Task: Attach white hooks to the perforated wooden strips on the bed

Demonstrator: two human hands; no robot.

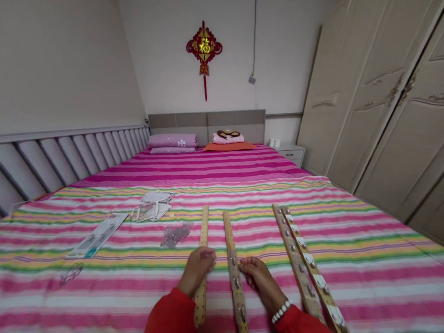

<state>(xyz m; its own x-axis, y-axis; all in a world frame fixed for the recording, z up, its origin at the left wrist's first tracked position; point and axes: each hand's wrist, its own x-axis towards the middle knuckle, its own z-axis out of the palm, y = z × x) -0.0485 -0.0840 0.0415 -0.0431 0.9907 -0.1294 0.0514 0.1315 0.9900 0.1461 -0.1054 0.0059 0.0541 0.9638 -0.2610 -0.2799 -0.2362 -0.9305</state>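
Note:
My right hand (261, 280), with a white bead bracelet, is closed in a pinch at the right edge of a wooden strip (228, 232). Several small metal fittings (236, 282) sit along that strip's nearer half; its far half looks bare. Over a second wooden strip (204, 223), dotted with small holes, my left hand (199, 269) is closed with its fingers curled together. Whatever either hand may be pinching is too small to make out. To the right lie a strip with metal fittings (293, 248) and another carrying white round pieces (309, 260).
Left of the strips, a clear plastic bag (175, 235) of small parts lies on the striped bedsheet (139, 294). Beyond it are white crumpled packets (152, 206), a long flat package (97, 237) and a thin wire-like tangle (71, 273). A railing (58, 162) and wardrobe (377, 100) flank the bed.

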